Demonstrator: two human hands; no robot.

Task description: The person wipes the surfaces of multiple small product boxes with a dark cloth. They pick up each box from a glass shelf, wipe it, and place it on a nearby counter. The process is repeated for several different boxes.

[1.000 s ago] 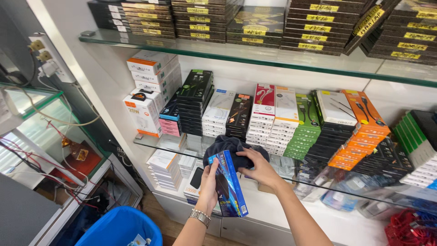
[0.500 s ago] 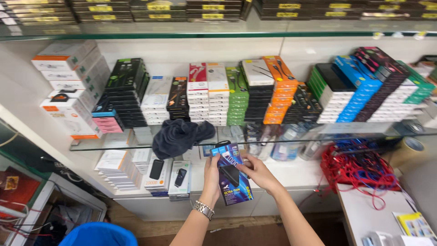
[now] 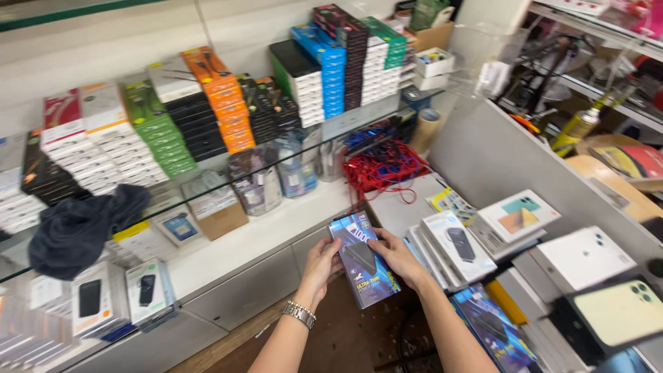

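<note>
Two hands hold one flat boxed item between them: a dark blue box with a black slab pictured on its front, tilted, at chest height in front of the white counter. Left hand, with a metal watch at the wrist, is closed on the box's left edge, thumb on the front face. Right hand is clamped on the right edge, fingers wrapped behind. Just right of the right hand lies a row of white boxes on a lower surface; a second blue box lies below and right of that wrist. Beyond the hands, red cables are piled on the counter; up and far left of the left hand a dark cloth sits on the glass shelf. Judgement: step in hand is carrying the box, both hands gripping. Any set-down beside the white boxes would call for one hand to release first and the box to level out.
</note>
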